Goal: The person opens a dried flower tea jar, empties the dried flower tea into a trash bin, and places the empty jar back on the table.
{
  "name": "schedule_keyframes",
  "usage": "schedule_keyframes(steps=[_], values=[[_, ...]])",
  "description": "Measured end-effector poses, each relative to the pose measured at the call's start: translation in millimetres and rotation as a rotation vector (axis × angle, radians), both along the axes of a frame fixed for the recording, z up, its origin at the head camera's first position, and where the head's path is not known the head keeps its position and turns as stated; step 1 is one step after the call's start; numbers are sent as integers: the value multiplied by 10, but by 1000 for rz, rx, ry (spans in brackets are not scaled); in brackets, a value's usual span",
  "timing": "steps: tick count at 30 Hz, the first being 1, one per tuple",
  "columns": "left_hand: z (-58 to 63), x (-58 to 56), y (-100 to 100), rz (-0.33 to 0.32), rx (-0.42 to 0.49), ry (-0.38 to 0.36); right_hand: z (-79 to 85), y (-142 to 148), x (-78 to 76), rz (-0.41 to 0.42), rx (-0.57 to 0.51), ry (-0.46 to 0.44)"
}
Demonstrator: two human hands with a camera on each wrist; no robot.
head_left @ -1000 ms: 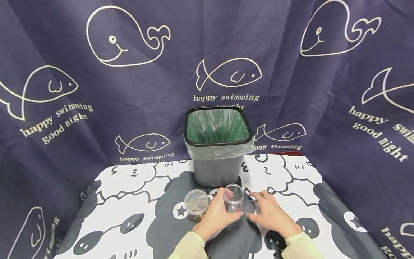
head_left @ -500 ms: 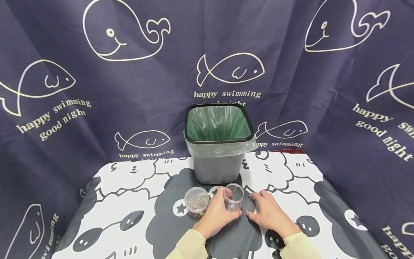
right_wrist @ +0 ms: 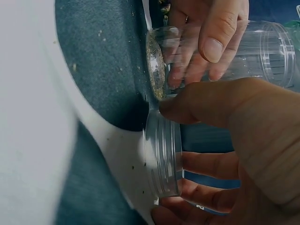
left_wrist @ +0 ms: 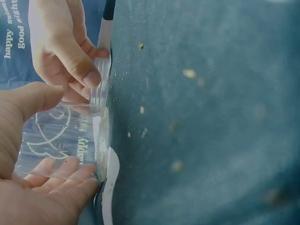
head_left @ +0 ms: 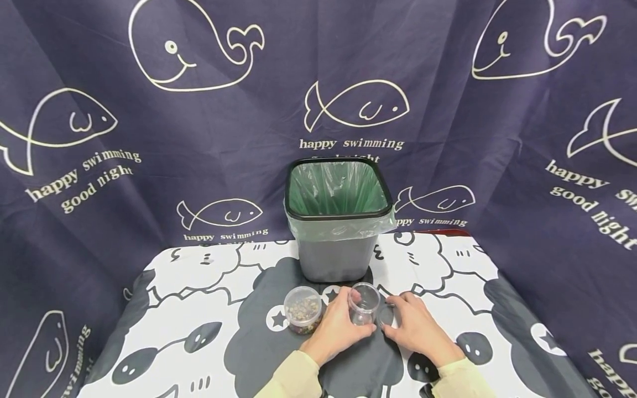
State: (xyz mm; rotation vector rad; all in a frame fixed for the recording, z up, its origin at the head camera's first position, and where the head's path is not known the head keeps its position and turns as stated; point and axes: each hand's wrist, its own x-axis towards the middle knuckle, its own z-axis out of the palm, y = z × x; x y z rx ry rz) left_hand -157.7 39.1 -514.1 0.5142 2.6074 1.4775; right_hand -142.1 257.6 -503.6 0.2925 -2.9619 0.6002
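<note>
My left hand (head_left: 335, 330) grips a clear plastic jar (head_left: 365, 303) from its left side, thumb and fingers around the wall. The jar stands upright with its mouth uncovered, and crumbs lie at its bottom in the right wrist view. Just to its right, a clear screw lid (right_wrist: 163, 157) rests on the cloth. The thumb and fingers of my right hand (head_left: 419, 330) hold that lid by its edge. To the left of my left hand is a second jar (head_left: 302, 310), with a translucent lid and small mixed dried bits inside.
Behind the jars stands a grey bin (head_left: 335, 257) lined with a green translucent bag. A patterned cloth (head_left: 199, 309) covers the table, and small crumbs (left_wrist: 189, 73) are scattered on it. Dark blue curtains (head_left: 239, 132) close off the back and sides.
My left hand and the clear jar have shifted slightly to the right. My right hand stays at the lid. The head view has tilted down a little.
</note>
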Motion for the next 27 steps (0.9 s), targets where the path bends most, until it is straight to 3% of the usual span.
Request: schedule_keyframes(steps=[9, 14, 22, 27], values=[[-8, 10, -7, -4, 2, -1, 24, -8, 23, 9, 4, -21], [56, 13, -24, -17, -25, 28, 61, 9, 34, 12, -9, -10], [346, 118, -227, -11, -37, 77, 274, 54, 53, -13, -34, -18], [648, 172, -469, -32, -42, 140, 590, 60, 43, -63, -107, 127]])
